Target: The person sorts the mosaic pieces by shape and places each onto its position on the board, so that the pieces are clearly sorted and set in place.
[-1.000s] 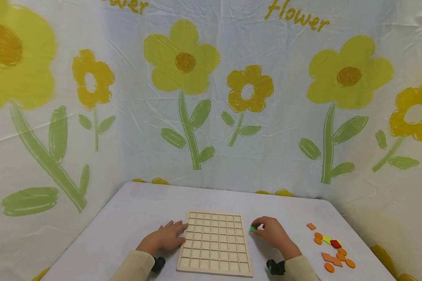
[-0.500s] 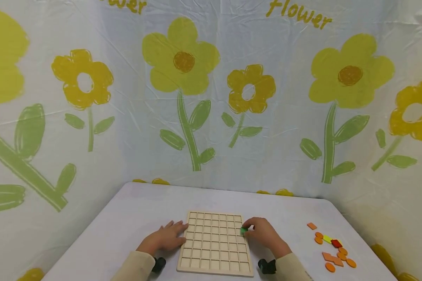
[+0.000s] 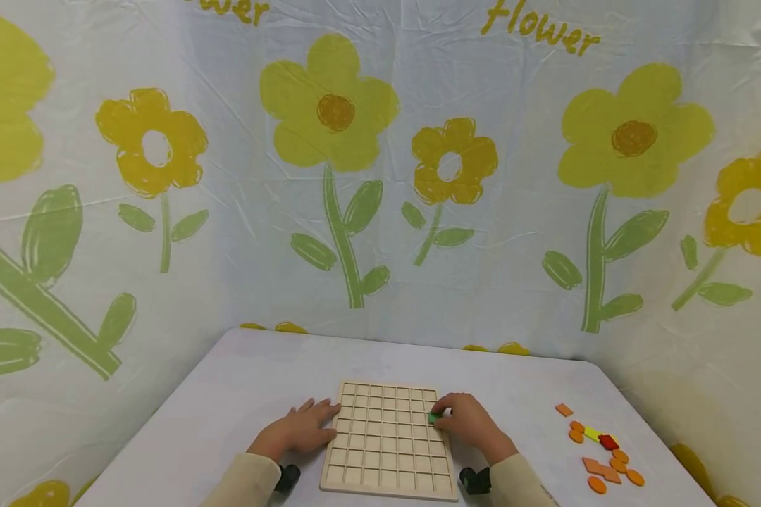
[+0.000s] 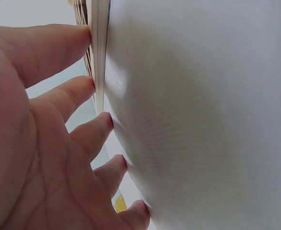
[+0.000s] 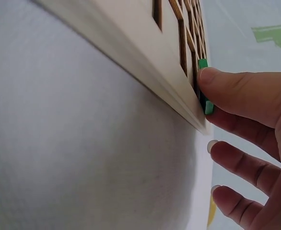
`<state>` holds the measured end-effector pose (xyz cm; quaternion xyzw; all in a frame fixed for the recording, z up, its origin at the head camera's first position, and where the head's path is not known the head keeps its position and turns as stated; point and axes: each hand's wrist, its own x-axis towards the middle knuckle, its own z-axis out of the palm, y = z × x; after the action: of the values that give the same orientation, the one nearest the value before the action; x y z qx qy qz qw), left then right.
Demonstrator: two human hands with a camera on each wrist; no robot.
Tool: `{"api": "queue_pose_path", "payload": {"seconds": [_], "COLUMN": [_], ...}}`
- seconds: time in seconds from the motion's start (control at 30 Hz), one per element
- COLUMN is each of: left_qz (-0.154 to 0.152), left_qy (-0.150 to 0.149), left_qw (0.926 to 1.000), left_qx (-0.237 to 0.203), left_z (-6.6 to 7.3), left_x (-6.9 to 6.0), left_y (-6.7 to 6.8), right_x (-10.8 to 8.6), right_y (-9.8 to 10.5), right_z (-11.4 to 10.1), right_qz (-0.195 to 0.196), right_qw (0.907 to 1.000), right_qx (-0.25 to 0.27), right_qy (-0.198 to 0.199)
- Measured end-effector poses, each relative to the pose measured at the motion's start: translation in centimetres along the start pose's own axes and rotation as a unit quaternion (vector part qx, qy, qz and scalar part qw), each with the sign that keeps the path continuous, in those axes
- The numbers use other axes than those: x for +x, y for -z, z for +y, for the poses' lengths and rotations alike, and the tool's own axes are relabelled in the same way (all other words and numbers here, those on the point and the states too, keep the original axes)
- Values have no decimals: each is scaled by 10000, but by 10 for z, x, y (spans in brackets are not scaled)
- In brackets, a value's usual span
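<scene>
A pale wooden grid board (image 3: pixel 388 445) with rows of square recesses lies flat on the table in the head view. My right hand (image 3: pixel 472 424) pinches a small green tile (image 3: pixel 433 418) between thumb and forefinger over the board's right-hand column. Seen from the right wrist, the green tile (image 5: pixel 207 106) is tilted at the grid (image 5: pixel 182 45); whether it lies fully in a recess I cannot tell. My left hand (image 3: pixel 302 427) rests with spread, straight fingers beside the board, and its thumb and forefinger touch the left edge (image 4: pixel 100 48) in the left wrist view.
Several loose pieces lie on the white table (image 3: pixel 279 359) to the right: orange discs (image 3: pixel 597 484), orange diamonds (image 3: pixel 564 410), a red piece (image 3: pixel 608 442) and a yellow one (image 3: pixel 592 434). A flower-printed cloth (image 3: pixel 507 282) surrounds the table's back and sides.
My right hand has carried the green tile leftward, from beside the board to over its right column. The left hand stays at the board's left edge.
</scene>
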<state>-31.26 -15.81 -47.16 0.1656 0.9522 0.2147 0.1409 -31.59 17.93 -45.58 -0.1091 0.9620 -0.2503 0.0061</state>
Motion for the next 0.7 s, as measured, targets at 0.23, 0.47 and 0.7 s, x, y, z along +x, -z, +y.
{"api": "queue_pose_path", "payload": {"seconds": [0.23,0.47,0.7], "left_qz": [6,-59,-44], "left_qy": [119,169,96], "left_qw": [9999,9998,9999], "left_qx": [23,-49,0], "left_z": [6,3,-1], "left_x": [-5,-3,3], "left_y": [-5,-7,-6], "right_x": [-2,-2,0], "right_y": [-2,-1,1], "right_z": [3,3,1], "right_qz": [42,-21,-55], "right_qw": [9997,9991,9986], "right_qx": [-19,-225,-349], "right_qy": [222,356,394]}}
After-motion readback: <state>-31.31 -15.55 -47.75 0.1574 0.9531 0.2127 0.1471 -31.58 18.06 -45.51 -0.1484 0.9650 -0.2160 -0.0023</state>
